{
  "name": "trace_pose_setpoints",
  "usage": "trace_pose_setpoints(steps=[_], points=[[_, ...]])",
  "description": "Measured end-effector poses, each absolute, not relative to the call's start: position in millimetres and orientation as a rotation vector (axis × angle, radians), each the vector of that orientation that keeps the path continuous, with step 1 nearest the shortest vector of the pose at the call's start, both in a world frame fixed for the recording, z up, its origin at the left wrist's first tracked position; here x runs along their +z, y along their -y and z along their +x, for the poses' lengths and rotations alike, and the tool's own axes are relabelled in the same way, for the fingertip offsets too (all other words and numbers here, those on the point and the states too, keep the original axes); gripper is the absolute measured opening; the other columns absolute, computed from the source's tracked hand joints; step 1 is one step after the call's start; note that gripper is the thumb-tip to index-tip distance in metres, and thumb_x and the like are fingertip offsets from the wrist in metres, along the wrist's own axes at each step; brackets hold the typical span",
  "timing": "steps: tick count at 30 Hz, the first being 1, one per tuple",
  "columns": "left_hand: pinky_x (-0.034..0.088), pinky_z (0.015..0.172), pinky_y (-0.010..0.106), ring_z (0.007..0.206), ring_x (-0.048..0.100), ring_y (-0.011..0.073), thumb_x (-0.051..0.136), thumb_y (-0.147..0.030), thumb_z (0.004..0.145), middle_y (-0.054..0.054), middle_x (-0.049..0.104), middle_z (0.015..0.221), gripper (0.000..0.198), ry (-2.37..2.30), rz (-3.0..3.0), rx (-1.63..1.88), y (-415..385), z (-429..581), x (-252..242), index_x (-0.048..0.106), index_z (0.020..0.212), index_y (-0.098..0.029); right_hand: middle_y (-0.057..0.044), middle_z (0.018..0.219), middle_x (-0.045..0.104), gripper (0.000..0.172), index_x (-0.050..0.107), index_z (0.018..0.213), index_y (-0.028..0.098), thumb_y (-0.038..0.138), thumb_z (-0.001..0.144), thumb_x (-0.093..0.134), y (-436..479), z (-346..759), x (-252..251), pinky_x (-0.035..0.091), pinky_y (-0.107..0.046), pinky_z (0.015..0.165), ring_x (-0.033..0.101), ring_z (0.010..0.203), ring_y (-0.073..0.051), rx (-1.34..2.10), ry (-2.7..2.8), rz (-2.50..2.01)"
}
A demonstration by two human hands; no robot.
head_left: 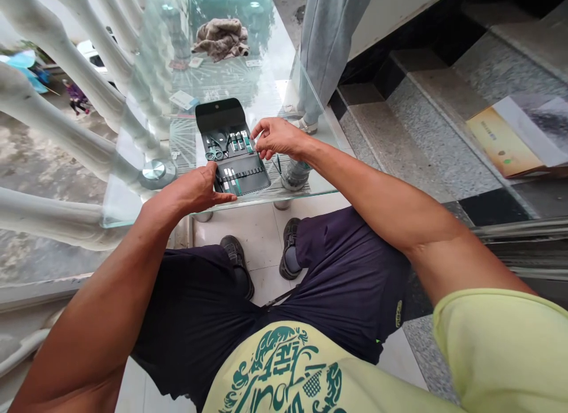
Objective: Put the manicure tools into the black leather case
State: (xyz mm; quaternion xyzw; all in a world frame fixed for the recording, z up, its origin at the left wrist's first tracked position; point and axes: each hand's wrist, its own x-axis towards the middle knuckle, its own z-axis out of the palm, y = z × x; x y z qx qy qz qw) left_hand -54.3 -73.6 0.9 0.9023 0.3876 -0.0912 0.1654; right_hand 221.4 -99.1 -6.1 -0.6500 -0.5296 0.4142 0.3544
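Observation:
A black manicure case (219, 117) lies unfolded on the glass table, its flap raised at the far side. In its upper half sit small scissors (214, 152) with green handles and several nail clippers (242, 142). A row of elastic loops in the lower half holds a few slim tools (231, 179). My left hand (202, 187) grips the case's near left corner, thumb stretched along the front edge. Over the right edge, beside the clippers, hovers my right hand (277, 136), fingers bent and apart; nothing shows between them.
The glass table (177, 120) bears a crumpled brown cloth (222, 37) and a small white-and-blue packet (184, 100). White balusters (84, 64) line the left. A person in grey trousers (328, 40) stands behind the table. Stone steps (412, 117) rise at right, with a cardboard box (506, 141).

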Motion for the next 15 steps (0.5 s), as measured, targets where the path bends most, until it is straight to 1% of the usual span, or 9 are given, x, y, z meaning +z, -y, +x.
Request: trace_pose_setpoints(steps=[3, 6, 11, 15], points=[[0.054, 0.087, 0.040, 0.116, 0.079, 0.0391, 0.080, -0.067, 0.096, 0.021, 0.080, 0.133, 0.077, -1.146, 2.586, -0.329, 79, -52, 7, 0.056, 0.150, -0.017, 0.001, 0.073, 0.070, 0.031, 0.066, 0.095, 0.021, 0.009, 0.085, 0.093, 102, 219, -3, 0.060, -0.024, 0.060, 0.074, 0.068, -0.017, 1.055, 1.361, -1.670], [0.054, 0.086, 0.040, 0.117, 0.079, 0.0400, 0.078, -0.068, 0.098, 0.023, 0.079, 0.135, 0.074, -1.153, 2.587, -0.357, 81, -50, 9, 0.057, 0.146, -0.016, 0.000, 0.076, 0.072, 0.028, 0.066, 0.093, 0.020, 0.013, 0.088, 0.093, 106, 215, 2, 0.059, -0.023, 0.059, 0.073, 0.068, -0.016, 1.041, 1.362, -1.645], [0.054, 0.086, 0.040, 0.113, 0.079, 0.0396, 0.079, -0.068, 0.096, 0.021, 0.080, 0.131, 0.077, -1.144, 2.572, -0.335, 82, -50, 10, 0.057, 0.147, -0.016, -0.001, 0.079, 0.074, 0.026, 0.065, 0.089, 0.021, 0.017, 0.091, 0.091, 103, 201, 6, 0.057, -0.023, 0.057, 0.073, 0.069, -0.016, 1.068, 1.412, -1.570], [0.053, 0.085, 0.039, 0.114, 0.079, 0.0395, 0.078, -0.069, 0.097, 0.021, 0.080, 0.132, 0.075, -1.174, 2.568, -0.364, 84, -48, 13, 0.058, 0.146, -0.017, -0.001, 0.079, 0.075, 0.027, 0.066, 0.088, 0.022, 0.020, 0.091, 0.092, 93, 189, 3, 0.056, -0.023, 0.056, 0.074, 0.071, -0.017, 1.083, 1.469, -1.566]])
